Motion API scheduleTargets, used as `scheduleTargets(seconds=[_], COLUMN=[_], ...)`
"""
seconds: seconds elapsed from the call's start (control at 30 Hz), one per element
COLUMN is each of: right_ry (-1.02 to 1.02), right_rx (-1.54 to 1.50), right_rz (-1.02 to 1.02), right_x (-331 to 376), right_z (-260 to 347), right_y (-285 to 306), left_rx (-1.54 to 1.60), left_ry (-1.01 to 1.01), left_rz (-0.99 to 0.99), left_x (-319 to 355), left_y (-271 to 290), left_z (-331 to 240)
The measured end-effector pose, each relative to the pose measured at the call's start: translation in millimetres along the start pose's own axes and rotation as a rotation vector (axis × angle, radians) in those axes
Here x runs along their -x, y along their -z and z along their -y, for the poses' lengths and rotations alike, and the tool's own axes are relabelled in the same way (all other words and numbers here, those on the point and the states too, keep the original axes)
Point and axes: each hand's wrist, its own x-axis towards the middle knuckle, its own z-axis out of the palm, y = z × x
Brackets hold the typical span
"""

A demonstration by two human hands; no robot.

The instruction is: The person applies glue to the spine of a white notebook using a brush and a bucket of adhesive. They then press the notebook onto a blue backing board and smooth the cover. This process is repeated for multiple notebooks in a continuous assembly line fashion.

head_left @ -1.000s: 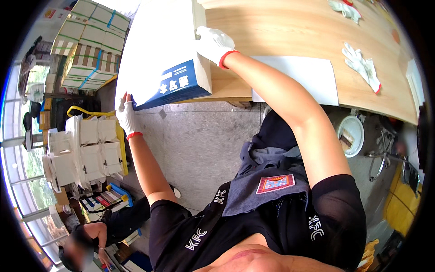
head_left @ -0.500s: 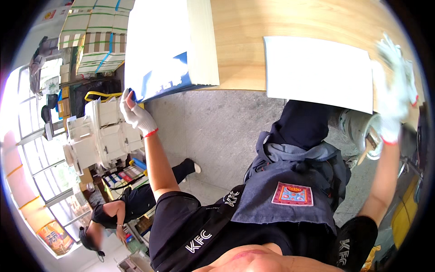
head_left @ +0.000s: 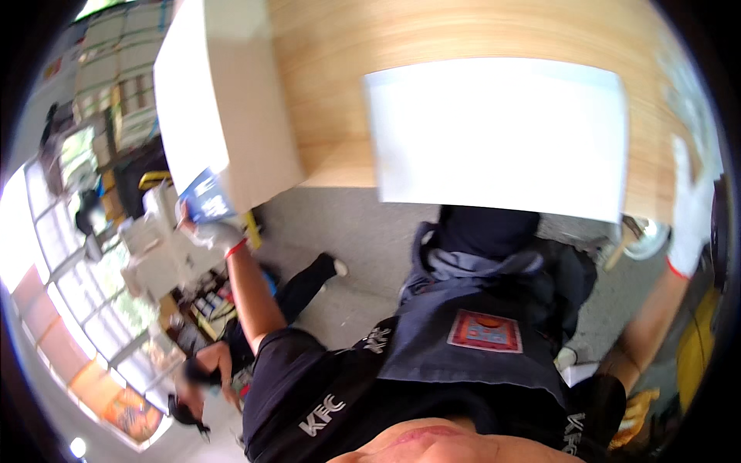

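Observation:
A tall stack of large paper sheets point(head_left: 255, 108), with a blue printed corner on its top sheet point(head_left: 207, 197), stands at the left of the wooden table point(head_left: 328, 85). My left hand point(head_left: 212, 231), in a white knit glove with a red cuff, pinches that near corner, its thumb at the edge. A blank white sheet point(head_left: 498, 139) lies flat in front of me, its near edge hanging slightly past the table. My right hand point(head_left: 691, 208), gloved alike, is at the table's far right, apart from the white sheet. Motion smears its fingers.
Below the table's right side is a white bucket point(head_left: 652, 241) with a wooden-handled brush point(head_left: 621, 245). Strapped paper bundles point(head_left: 123, 69) are piled at the far left. A person in dark clothes point(head_left: 220, 359) is at the lower left. Something yellow point(head_left: 698, 332) stands at the right.
The whole view has swung, so the stack and white sheet appear farther left. My right hand has moved away from the sheet's right edge. My left hand stays at the stack's corner.

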Motion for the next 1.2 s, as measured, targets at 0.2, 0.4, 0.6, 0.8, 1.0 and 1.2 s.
scheduleTargets(seconds=[0.2,0.4,0.6,0.8,1.0,1.2], right_ry=[0.049,-0.026,-0.411,0.067,0.017,0.309], right_rx=[0.072,-0.100,-0.563,-0.004,0.008,0.067], right_rz=[-0.161,-0.366,-0.655,-0.441,-0.328,-0.122], right_x=[-3.7,6.8,13.2,19.4,16.2,-19.1], right_z=[18.0,16.2,5.5,24.0,40.2,114.8], right_y=[10.3,13.9,21.8,19.3,4.2,-8.3], left_rx=[-0.220,-0.329,0.092,-0.247,-0.424,-0.463], left_ry=[-0.233,-0.612,-1.040,-0.818,-0.909,-0.863], left_rz=[0.114,-0.077,0.680,1.198,1.358,1.394], left_x=[-5.7,46.1,133.3,159.7,172.9,182.2], left_y=[18.6,-14.4,-82.4,-191.6,-233.2,-238.5], left_z=[5.8,-62.7,-171.4,-216.9,-198.3,-179.3])
